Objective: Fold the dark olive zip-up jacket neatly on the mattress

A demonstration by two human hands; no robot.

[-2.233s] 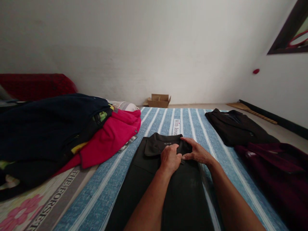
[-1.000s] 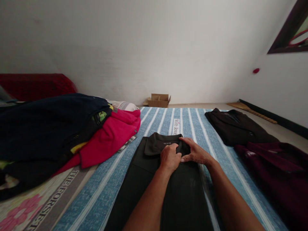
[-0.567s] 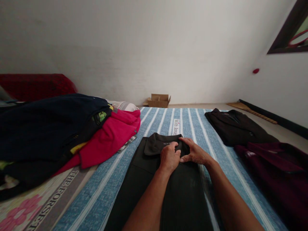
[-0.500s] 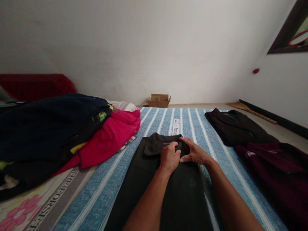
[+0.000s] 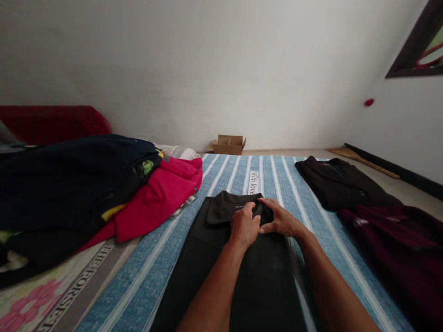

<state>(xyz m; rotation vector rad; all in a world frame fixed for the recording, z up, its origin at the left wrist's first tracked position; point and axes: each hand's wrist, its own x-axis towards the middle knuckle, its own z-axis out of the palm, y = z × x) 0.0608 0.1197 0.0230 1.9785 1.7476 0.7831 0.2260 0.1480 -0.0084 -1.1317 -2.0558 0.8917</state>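
Note:
A dark grey-green collared jacket [image 5: 268, 276] lies flat in front of me, its collar [image 5: 221, 210] at the far end with small pale print inside. My left hand [image 5: 243, 226] rests over the middle of that collar, fingers curled onto the cloth. Just to its right, my right hand [image 5: 283, 220] grips the collar's right corner, thumb on the near side and fingers on the far side. The two hands almost touch. Fingertips of both are partly hidden in the fabric.
The jacket lies on a blue striped sheet [image 5: 138, 276]. On the left is a heap of clothes with a navy garment [image 5: 69, 184] and a pink one [image 5: 155, 198]. Folded dark brown [image 5: 339, 184] and maroon garments [image 5: 398, 258] lie right. A cardboard box [image 5: 228, 145] stands by the wall.
Almost nothing differs. My left fingers have shifted very slightly on the collar; the jacket and my right hand stay in place.

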